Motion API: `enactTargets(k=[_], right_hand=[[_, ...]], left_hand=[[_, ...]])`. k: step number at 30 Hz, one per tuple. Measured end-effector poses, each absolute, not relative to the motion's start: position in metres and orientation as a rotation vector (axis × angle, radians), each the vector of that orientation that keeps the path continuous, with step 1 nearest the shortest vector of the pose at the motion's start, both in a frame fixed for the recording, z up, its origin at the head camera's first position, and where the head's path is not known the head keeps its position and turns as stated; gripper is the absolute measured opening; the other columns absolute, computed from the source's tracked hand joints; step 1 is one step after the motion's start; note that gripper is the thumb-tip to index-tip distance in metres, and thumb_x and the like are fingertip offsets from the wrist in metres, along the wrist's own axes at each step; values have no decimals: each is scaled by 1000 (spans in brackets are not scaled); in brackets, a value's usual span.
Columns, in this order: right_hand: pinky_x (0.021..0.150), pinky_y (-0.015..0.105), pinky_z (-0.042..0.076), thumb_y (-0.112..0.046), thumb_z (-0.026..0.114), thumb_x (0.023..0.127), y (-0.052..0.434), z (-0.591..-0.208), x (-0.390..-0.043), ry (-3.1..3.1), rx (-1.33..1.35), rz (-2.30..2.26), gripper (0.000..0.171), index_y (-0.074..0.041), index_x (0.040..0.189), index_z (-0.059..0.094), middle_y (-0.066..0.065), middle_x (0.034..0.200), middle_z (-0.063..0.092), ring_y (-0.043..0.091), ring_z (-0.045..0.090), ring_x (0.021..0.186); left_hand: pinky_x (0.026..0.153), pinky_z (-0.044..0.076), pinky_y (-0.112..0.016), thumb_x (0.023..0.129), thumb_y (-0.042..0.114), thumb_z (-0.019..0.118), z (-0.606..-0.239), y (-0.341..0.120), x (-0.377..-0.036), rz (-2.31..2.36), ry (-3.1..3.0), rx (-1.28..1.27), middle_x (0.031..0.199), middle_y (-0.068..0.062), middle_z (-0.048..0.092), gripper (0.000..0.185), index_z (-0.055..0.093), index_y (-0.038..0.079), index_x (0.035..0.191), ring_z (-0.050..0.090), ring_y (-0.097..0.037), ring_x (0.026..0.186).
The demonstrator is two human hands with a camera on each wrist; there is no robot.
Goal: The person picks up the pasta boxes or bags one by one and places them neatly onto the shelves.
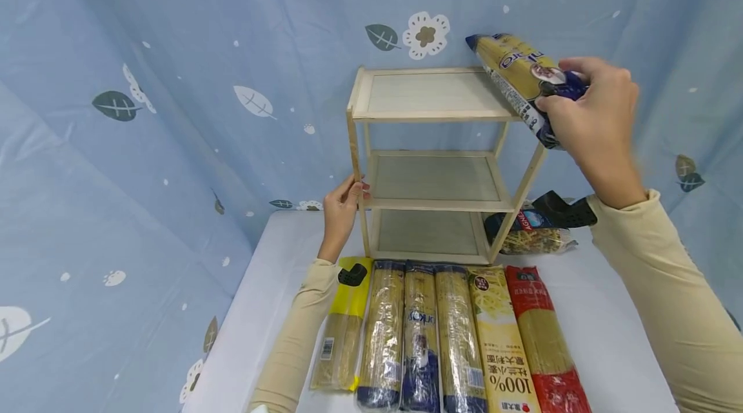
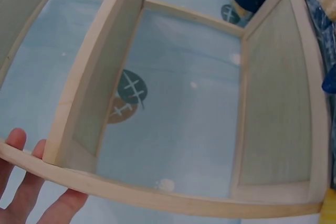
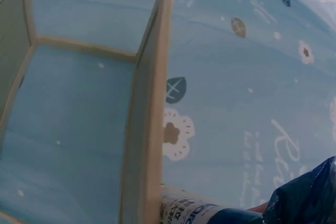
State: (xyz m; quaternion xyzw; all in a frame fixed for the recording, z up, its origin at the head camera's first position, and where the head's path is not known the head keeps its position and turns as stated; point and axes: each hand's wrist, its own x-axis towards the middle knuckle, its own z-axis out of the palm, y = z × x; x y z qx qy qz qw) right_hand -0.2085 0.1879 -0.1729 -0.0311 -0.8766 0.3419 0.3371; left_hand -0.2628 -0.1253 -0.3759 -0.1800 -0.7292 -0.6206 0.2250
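A blue cloth printed with leaves and flowers hung behind and around the white table, and on that table I saw a three-tier wooden shelf standing upright. My right hand had its grip clenched around a blue-and-yellow spaghetti packet, held tilted in the air just beside the shelf's top right corner, its upper end over the top board. My left hand touched the shelf's front left post with relaxed, nearly straight fingers, grasping nothing. In front of the shelf lay a row of six long pasta packets side by side, a yellow one on the left and a red one on the right. Behind the shelf's right leg lay another pasta bag, partly hidden by the post and by my right sleeve. The lower ends of the row were cut off by the frame. In the right wrist view only a dark blue corner of the held packet showed, and its print was blurred.
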Motion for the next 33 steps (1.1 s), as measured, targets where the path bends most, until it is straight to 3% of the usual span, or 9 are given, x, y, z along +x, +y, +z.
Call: enactTargets(k=[3, 7, 10, 15, 22, 33], right_hand=[[61, 24, 37, -15, 62, 87, 181, -172, -211, -2352, -107, 860, 52, -8, 137, 51, 20, 122, 60, 36, 59, 98], [76, 43, 36, -18, 58, 90, 174, -169, -214, -2423, -122, 835, 55, -9, 142, 43, 22, 135, 44, 38, 46, 110], [82, 51, 31, -15, 54, 91, 165, -173, -217, -2442, -80, 796, 46, -6, 135, 51, 24, 136, 38, 40, 38, 117], [82, 60, 33, -19, 46, 94, 150, -182, -224, -2493, -13, 636, 32, -2, 117, 61, 28, 126, 45, 43, 34, 117], [73, 63, 37, -20, 38, 95, 140, -185, -232, -2544, -47, 558, 33, -1, 115, 55, 28, 120, 43, 45, 36, 108], [88, 64, 32, -37, 51, 95, 156, -189, -218, -2523, 155, 724, 47, 0, 125, 57, 30, 128, 44, 46, 36, 119]], left_hand=[[69, 51, -52, 98, 9, 52, -377, -127, -264, -1690, -2007, -513, 99, -25, 66, 30, 59, -5, 124, 65, -40, 84], [68, 51, -51, 98, 9, 52, -376, -128, -264, -1685, -2010, -518, 99, -25, 67, 30, 59, -4, 124, 65, -40, 84], [68, 51, -51, 98, 8, 52, -376, -129, -263, -1684, -2017, -504, 99, -25, 66, 30, 60, -3, 124, 65, -40, 84], [69, 51, -53, 98, 9, 51, -377, -130, -262, -1699, -2021, -507, 100, -25, 66, 30, 59, -4, 125, 64, -42, 85], [69, 50, -55, 99, 9, 50, -377, -130, -263, -1707, -2005, -507, 100, -28, 65, 31, 57, -6, 126, 64, -42, 85], [70, 50, -55, 99, 10, 50, -378, -129, -264, -1712, -2010, -511, 99, -27, 66, 32, 57, -6, 126, 64, -42, 85]])
